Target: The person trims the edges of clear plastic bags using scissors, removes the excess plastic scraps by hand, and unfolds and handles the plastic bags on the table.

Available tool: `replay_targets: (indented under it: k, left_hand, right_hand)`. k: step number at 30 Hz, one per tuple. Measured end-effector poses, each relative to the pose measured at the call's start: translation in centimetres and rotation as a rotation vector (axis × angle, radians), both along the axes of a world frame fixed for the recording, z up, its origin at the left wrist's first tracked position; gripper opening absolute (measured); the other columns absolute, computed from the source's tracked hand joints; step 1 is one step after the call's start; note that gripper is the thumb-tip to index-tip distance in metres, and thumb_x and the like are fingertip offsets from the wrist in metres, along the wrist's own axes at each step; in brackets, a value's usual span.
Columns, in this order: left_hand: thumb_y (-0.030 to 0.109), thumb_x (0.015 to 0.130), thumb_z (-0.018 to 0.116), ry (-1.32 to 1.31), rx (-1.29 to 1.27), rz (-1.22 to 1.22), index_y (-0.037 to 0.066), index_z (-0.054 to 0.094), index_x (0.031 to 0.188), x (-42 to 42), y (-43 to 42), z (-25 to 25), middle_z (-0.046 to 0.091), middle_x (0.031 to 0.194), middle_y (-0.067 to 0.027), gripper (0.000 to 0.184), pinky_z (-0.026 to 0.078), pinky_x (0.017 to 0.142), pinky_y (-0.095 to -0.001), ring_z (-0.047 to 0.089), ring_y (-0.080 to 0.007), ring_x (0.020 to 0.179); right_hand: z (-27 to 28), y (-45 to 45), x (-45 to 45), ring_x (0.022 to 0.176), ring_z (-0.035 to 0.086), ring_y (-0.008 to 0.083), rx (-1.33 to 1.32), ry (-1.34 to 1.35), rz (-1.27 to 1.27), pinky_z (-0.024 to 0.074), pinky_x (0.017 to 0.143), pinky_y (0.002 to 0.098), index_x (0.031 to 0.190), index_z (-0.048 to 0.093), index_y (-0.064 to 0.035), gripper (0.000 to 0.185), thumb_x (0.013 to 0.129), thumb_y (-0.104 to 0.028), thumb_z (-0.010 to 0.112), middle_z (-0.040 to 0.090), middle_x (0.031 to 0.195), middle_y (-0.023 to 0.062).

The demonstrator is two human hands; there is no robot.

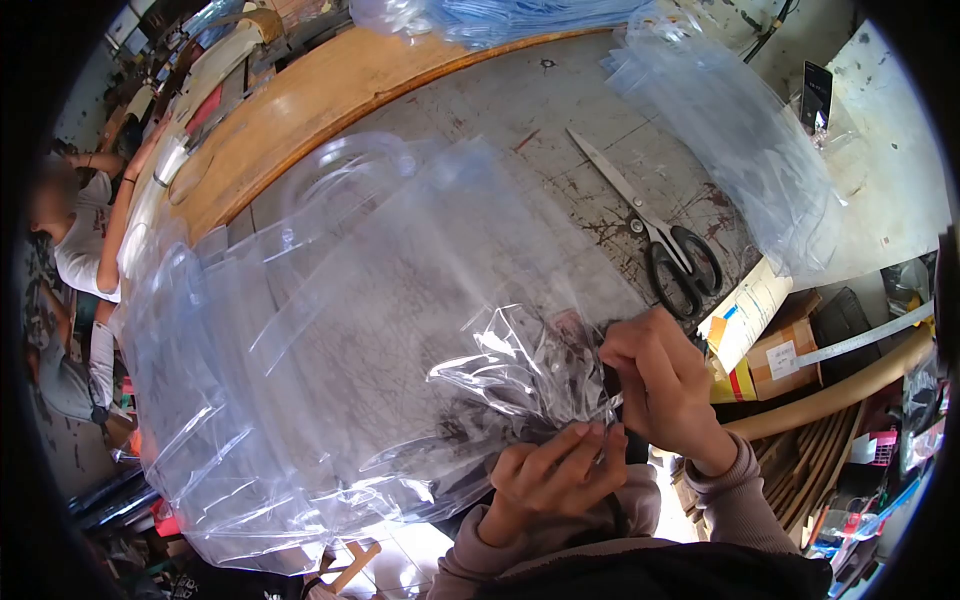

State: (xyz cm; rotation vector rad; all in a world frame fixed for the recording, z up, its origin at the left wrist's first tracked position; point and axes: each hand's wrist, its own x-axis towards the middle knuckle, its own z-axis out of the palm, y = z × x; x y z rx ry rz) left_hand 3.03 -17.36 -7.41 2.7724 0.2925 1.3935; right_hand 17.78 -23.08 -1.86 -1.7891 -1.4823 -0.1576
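A large clear plastic bag (380,330) with looped handles (350,150) along its far side is spread over the worktable (480,90) and hangs past the near edge. My left hand (560,472) has its fingers closed on the bag's gathered, crinkled near edge. Just to the right, my right hand (662,378) pinches the same edge, its fingertips partly hidden by the hand itself. Beyond my right hand lies a pair of scissors (645,215) with black handles, blades slightly apart and pointing away.
More clear plastic pieces (735,140) are stacked at the far right, with a phone (816,96) beside them. Bluish plastic (530,20) lies at the back by a wooden board (340,85). A cardboard box (785,355) stands right of the table. Another person (85,230) is at the left.
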Motion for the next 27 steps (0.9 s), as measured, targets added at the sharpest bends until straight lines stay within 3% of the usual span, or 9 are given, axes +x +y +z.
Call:
replay_targets:
  k: [2, 6, 8, 13, 15, 18, 20, 23, 27]
  left_hand:
    - [0.030, 0.073, 0.068, 0.005, 0.006, -0.014, 0.031, 0.062, 0.079, -0.1, 0.1, 0.1, 0.056, 0.089, 0.0111, 0.009, 0.034, 0.059, -0.0242, 0.056, -0.0080, 0.082]
    - [0.029, 0.073, 0.068, -0.068, -0.005, -0.027, 0.030, 0.064, 0.079, 0.2, 0.1, -0.3, 0.056, 0.085, 0.0110, 0.008, 0.035, 0.059, -0.0243, 0.056, -0.0076, 0.079]
    - [0.029, 0.072, 0.068, -0.067, -0.015, -0.041, 0.030, 0.064, 0.079, 0.0, 0.1, -0.2, 0.056, 0.084, 0.0109, 0.009, 0.036, 0.059, -0.0242, 0.056, -0.0076, 0.079]
    - [0.030, 0.071, 0.069, -0.089, -0.058, -0.090, 0.029, 0.064, 0.080, -0.4, -0.2, -0.6, 0.054, 0.081, 0.0110, 0.010, 0.037, 0.061, -0.0243, 0.056, -0.0076, 0.077]
    - [0.031, 0.070, 0.070, -0.067, -0.064, -0.067, 0.029, 0.064, 0.079, -0.4, -0.2, -0.6, 0.054, 0.080, 0.0113, 0.011, 0.036, 0.064, -0.0248, 0.056, -0.0075, 0.076]
    - [0.031, 0.070, 0.070, -0.054, -0.048, -0.045, 0.029, 0.064, 0.078, -0.5, -0.3, -0.5, 0.054, 0.081, 0.0119, 0.010, 0.035, 0.065, -0.0253, 0.056, -0.0067, 0.077]
    - [0.032, 0.070, 0.070, -0.065, -0.042, -0.046, 0.029, 0.064, 0.078, -0.4, -0.3, -0.5, 0.054, 0.081, 0.0121, 0.010, 0.035, 0.065, -0.0253, 0.056, -0.0064, 0.077]
    - [0.033, 0.071, 0.069, -0.074, -0.036, -0.045, 0.029, 0.064, 0.079, -0.4, -0.2, -0.6, 0.054, 0.081, 0.0128, 0.010, 0.035, 0.065, -0.0256, 0.057, -0.0057, 0.078]
    - [0.033, 0.072, 0.068, -0.114, -0.038, -0.085, 0.024, 0.064, 0.078, -0.2, -0.1, -0.7, 0.054, 0.082, 0.0113, 0.011, 0.036, 0.065, -0.0261, 0.056, -0.0069, 0.080]
  right_hand:
    - [0.4, 1.3, 0.4, 0.068, 0.051, 0.0331, 0.021, -0.011, -0.200, 0.0424, 0.059, 0.0391, 0.083, 0.051, 0.0010, 0.027, 0.059, 0.015, 0.053, 0.050, 0.079, 0.0140]
    - [1.2, 4.6, 2.8, 0.070, 0.052, 0.0349, 0.110, -0.091, -0.238, 0.0424, 0.060, 0.0405, 0.087, 0.050, 0.0014, 0.029, 0.061, 0.016, 0.049, 0.049, 0.079, 0.0156]
    - [1.8, 6.5, 4.8, 0.069, 0.054, 0.0360, 0.214, -0.342, -0.374, 0.0434, 0.059, 0.0388, 0.086, 0.049, -0.0002, 0.020, 0.072, 0.013, 0.051, 0.053, 0.079, 0.0176]
    - [4.5, 9.5, 13.4, 0.071, 0.051, 0.0407, 0.142, -0.528, -0.526, 0.0427, 0.064, 0.0464, 0.080, 0.043, 0.0041, 0.008, 0.073, 0.004, 0.048, 0.051, 0.075, 0.0241]
    - [6.1, 9.3, 14.7, 0.080, 0.055, 0.0402, 0.131, -0.441, -0.450, 0.0451, 0.066, 0.0412, 0.087, 0.047, 0.0000, 0.010, 0.079, 0.000, 0.054, 0.057, 0.084, 0.0207]
    - [7.1, 6.3, 12.5, 0.075, 0.057, 0.0395, 0.152, -0.400, -0.493, 0.0454, 0.065, 0.0435, 0.086, 0.048, 0.0018, 0.010, 0.080, -0.003, 0.053, 0.058, 0.080, 0.0213]
    - [7.0, 2.8, 10.7, 0.077, 0.060, 0.0350, 0.169, -0.381, -0.525, 0.0470, 0.068, 0.0387, 0.088, 0.052, -0.0015, 0.009, 0.081, -0.004, 0.056, 0.061, 0.084, 0.0170]
    - [7.0, -2.9, 7.3, 0.085, 0.059, 0.0144, 0.115, -0.045, -0.560, 0.0464, 0.077, 0.0279, 0.091, 0.053, 0.0019, 0.008, 0.083, 0.004, 0.051, 0.059, 0.084, 0.0099]
    - [4.6, -10.5, 5.7, 0.088, 0.053, 0.0123, 0.065, 0.358, -0.600, 0.0431, 0.080, 0.0256, 0.092, 0.050, 0.0040, 0.009, 0.086, 0.006, 0.043, 0.056, 0.091, 0.0092]
